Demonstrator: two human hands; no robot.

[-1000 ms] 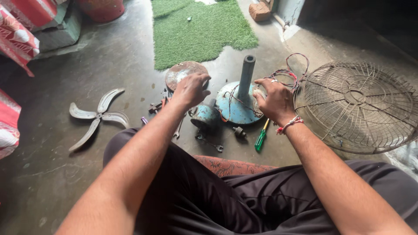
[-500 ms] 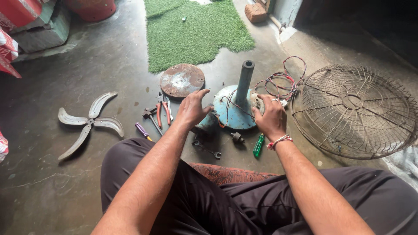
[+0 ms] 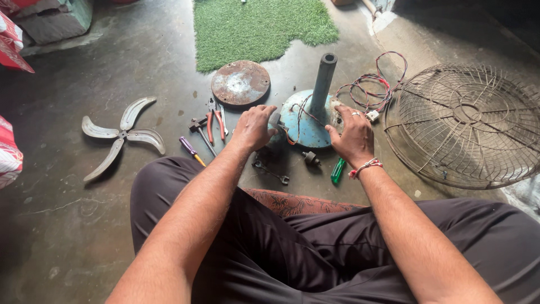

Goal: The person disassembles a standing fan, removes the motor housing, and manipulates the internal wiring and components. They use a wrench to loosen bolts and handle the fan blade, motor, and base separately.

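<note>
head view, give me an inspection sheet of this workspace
surface: bare grey concrete floor, stained and cracked
job's things: blue round fan base with an upright grey tube
clutter: rusty round plate, metal fan blade, red-handled pliers, purple-handled screwdriver, green-handled screwdriver, small spanner, wire fan guard
hands: left hand on the base's left edge, what it grips is hidden; right hand on the right edge
cables: red and dark wires looped right of the tube, some trailing over the base
surroundings: green artificial turf mat, red patterned bags at the left edge
</note>
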